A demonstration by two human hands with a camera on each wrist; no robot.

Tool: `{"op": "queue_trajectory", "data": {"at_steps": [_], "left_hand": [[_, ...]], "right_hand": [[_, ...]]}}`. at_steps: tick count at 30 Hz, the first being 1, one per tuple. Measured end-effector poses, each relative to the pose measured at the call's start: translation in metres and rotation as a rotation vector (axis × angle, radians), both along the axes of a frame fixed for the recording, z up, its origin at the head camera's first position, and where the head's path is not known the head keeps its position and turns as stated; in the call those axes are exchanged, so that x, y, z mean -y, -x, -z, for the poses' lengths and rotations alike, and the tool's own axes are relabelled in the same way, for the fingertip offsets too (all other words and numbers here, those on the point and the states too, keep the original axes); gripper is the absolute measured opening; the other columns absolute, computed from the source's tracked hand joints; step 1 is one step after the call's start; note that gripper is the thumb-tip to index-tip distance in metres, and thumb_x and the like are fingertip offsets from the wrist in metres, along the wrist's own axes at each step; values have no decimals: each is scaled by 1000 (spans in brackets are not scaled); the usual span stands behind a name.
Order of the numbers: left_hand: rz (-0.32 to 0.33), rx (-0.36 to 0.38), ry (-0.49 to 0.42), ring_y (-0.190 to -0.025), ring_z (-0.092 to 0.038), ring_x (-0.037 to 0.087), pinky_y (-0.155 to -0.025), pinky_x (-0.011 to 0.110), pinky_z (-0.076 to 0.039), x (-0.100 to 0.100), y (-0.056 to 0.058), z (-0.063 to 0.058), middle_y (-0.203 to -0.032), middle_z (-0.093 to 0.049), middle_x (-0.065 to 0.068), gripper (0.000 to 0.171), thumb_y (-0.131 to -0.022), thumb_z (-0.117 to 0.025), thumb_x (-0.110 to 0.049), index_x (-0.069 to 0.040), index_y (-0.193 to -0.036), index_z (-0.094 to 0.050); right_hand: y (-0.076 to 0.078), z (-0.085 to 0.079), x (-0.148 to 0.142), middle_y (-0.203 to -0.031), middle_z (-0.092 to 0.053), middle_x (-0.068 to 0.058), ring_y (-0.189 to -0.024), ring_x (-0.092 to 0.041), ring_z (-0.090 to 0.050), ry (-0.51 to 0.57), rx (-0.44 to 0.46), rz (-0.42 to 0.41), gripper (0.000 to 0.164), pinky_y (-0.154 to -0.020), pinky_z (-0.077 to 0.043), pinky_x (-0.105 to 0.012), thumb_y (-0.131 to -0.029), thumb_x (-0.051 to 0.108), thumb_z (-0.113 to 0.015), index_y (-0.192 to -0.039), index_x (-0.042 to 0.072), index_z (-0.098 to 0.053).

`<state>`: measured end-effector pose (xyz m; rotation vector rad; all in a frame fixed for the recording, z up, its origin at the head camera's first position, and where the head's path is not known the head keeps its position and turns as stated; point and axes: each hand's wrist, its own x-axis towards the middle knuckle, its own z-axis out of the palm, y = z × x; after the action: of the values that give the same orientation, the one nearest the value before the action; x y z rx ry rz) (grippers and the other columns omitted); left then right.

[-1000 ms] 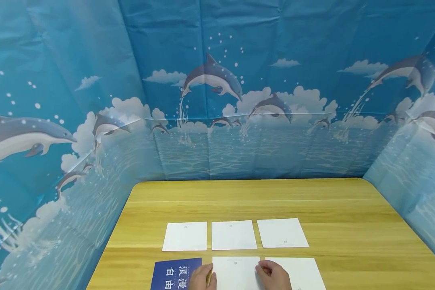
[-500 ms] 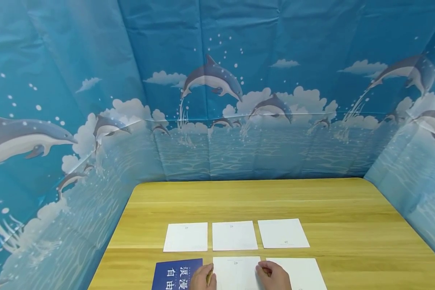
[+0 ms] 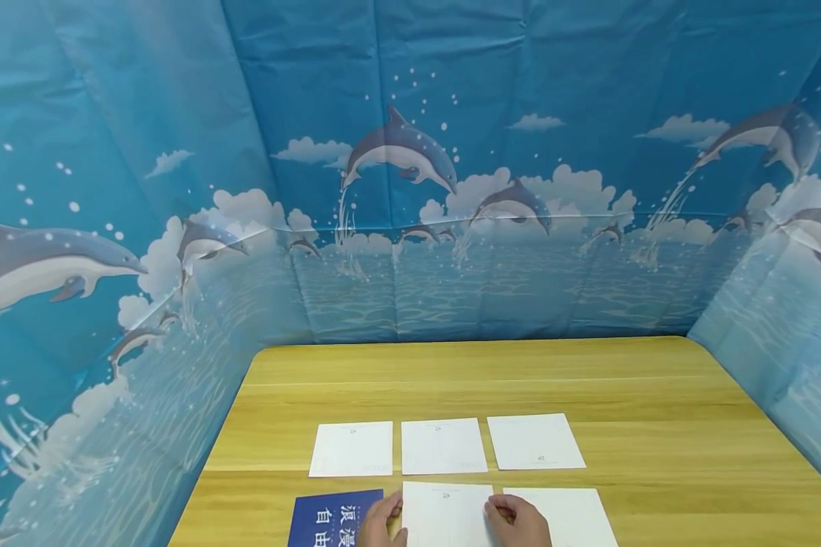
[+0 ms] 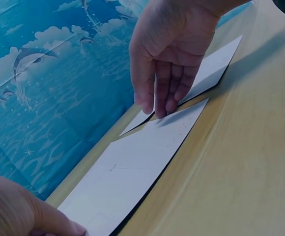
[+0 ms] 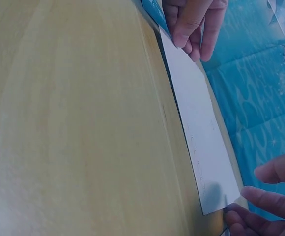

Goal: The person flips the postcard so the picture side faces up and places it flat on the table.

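1. Compared with half a second ago, the far edge of the near-row middle white postcard [image 3: 448, 519] appears closer to the three far-row white postcards [image 3: 443, 447]; whether it is raised or slid cannot be told.
2. Keep clear of the blue lettered postcard [image 3: 333, 521], flat on the wooden table [image 3: 664, 441] just beside the left hand [image 3: 383, 524].
3. Left hand: fingers are bent, thumb and index tips apart, holding the middle postcard's left edge. Keep this contact light; excess inward force could bow the card.
4. Middle postcard: sits between both hands, small printed mark toward the far edge. The step appears to be handling it by its edges; move both sides together to avoid skew.
5. Right hand [image 3: 518, 521]: thumb and index nearly closed, pinching the right edge. Match the left hand's force.
6. Avoid dragging the knuckles across the near-row right white postcard [image 3: 571, 516], partly covered by the right hand.
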<state>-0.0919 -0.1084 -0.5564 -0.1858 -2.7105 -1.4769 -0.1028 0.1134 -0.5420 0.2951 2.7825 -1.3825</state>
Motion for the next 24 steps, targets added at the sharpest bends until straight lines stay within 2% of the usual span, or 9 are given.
{"op": "queue_trajectory", "data": {"at_steps": [6, 11, 14, 24], "left_hand": [[-92, 20, -143, -80, -51, 8, -71, 23, -46, -4, -1, 0, -92, -57, 4, 48, -64, -64, 11, 15, -111, -56], [-205, 105, -352, -76, -51, 6, -69, 20, -46, -8, 1, 2, -89, -58, 5, 46, -66, -62, 13, 16, -112, -55], [-246, 133, -438, -75, -52, 7, -68, 19, -46, -10, 2, 3, -87, -58, 7, 44, -67, -61, 14, 17, -111, -55], [-283, 156, -438, -68, -52, 10, -61, 20, -45, -10, 4, 2, -77, -57, 5, 28, -70, -64, 8, 13, -98, -63]], "right_hand": [[-1, 0, -1, -69, -60, 3, -65, -11, -52, 9, -12, 3, 16, -59, -44, -27, -79, 12, -65, -82, -3, -68], [-1, 0, 0, -72, -61, 2, -66, -12, -53, 16, -24, 13, 16, -60, -44, -27, -79, 13, -66, -83, -2, -69], [-2, 0, 1, -74, -62, 1, -68, -12, -55, 24, -46, 17, 16, -61, -45, -26, -79, 14, -66, -84, -2, -69], [-2, 0, 2, -77, -64, -1, -70, -12, -55, 36, -92, 53, 15, -62, -45, -25, -79, 12, -66, -86, -1, -69]]}}
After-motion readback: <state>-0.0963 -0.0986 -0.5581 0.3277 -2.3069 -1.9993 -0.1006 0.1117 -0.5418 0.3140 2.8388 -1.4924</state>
